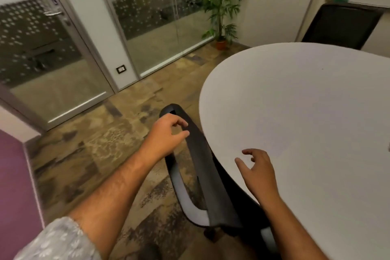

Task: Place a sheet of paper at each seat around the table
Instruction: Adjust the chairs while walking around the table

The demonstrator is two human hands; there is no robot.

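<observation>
Along the left edge of the round white table point(295, 95), the left hand point(166, 135) is hovering at the top of a black office chair point(198, 160), fingers curled loosely and apart, thumb and forefinger close to the backrest rim but not clearly gripping it. The chair is sitting tucked tight against the table's left edge, its long backrest running near to far along that edge, grey armrest curving below it. The right hand point(257, 169) is hanging over the near-left part of the tabletop, fingers spread and empty, nothing pinched.

No sheet of paper is showing anywhere: none in either hand, none on the visible tabletop, which is looking smooth, matte and bare. So the stack's whereabouts cannot be told from here. Judging by this, the seat in front is not yet served, and the right hand is the nearer one to the spot where a sheet would go, just inside the table edge beside the chair.

A second dark chair point(341, 25) is standing at the far edge, by the wall. A potted plant point(221, 6) is in the corner by the frosted glass partition point(147, 6), over a mottled stone floor point(95, 143).
</observation>
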